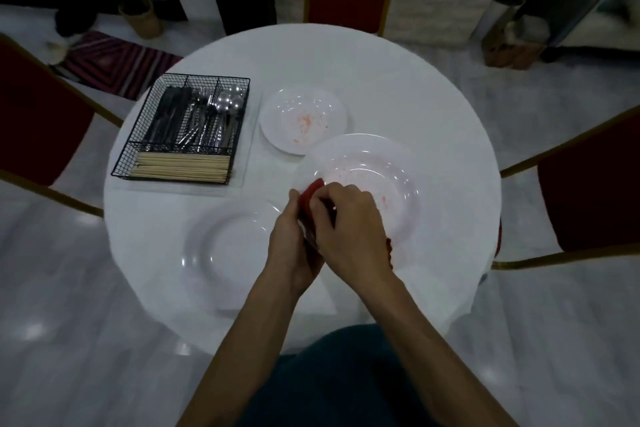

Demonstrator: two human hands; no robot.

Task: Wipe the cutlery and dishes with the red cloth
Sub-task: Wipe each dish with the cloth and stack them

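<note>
My right hand (349, 222) pinches the red cloth (310, 193), soft and bunched, against the near rim of the deep plate (374, 180). My left hand (292, 250) grips that rim alongside. The plate looks stiff, glossy and breakable, best held at the rim. Being round, it has no long axis and faces up. Just beyond it lies a stained small plate (303, 120).

Dim, soft, wide-angle warp at edges

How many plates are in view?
3: small stained plate mid-table; large stained plate in front, being wiped with the red cloth; clean plate near left. None seems hidden.
</note>
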